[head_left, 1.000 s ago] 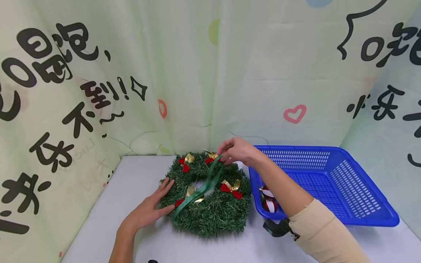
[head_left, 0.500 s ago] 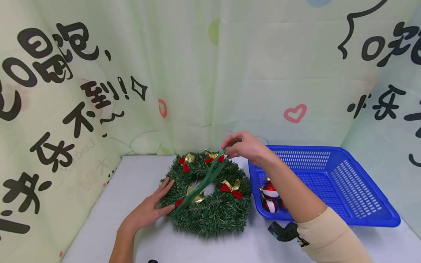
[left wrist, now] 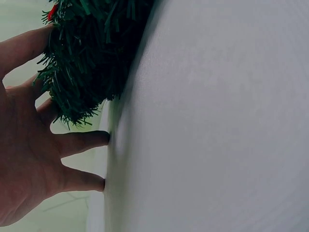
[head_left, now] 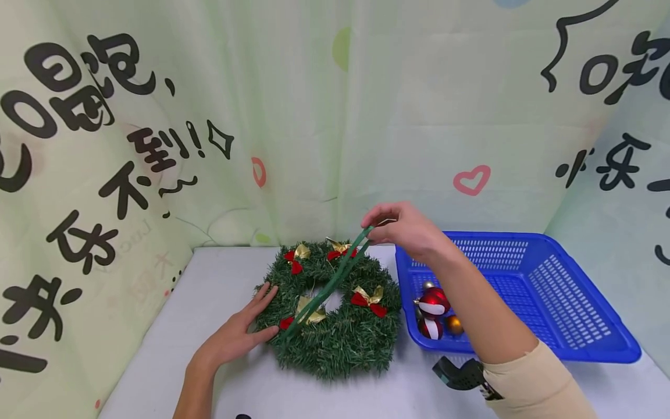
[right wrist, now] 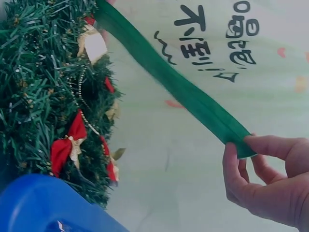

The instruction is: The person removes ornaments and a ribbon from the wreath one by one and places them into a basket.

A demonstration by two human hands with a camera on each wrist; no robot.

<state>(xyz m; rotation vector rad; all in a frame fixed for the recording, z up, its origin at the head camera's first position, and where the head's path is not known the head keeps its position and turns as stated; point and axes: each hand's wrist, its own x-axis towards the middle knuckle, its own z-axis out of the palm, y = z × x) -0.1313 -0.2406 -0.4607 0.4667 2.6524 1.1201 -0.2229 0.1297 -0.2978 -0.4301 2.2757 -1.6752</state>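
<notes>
A green wreath [head_left: 340, 349] with red and gold bows [head_left: 369, 299] lies flat on the white table. From its left side a green ribbon [head_left: 330, 286] slants up across the centre hole. My right hand [head_left: 405, 230] pinches the ribbon's upper end between thumb and fingers, above the wreath's back right; the right wrist view shows the ribbon [right wrist: 178, 84] stretched straight. At the wreath's left edge rests my left hand [head_left: 238, 334], fingers spread. In the left wrist view, two fingertips of the left hand [left wrist: 29, 150] reach the table while others lie against the wreath's needles [left wrist: 87, 63].
A blue plastic basket [head_left: 570, 352] stands right of the wreath, with red-and-white balls [head_left: 433, 302] and a gold ball [head_left: 454, 324] in its near left corner. My right forearm passes over it. Printed curtains [head_left: 398, 116] hang behind and at both sides.
My right hand has moved up and to the right with the ribbon's end, pulling the ribbon straighter. More of the balls in the basket shows. The left hand has stayed in place.
</notes>
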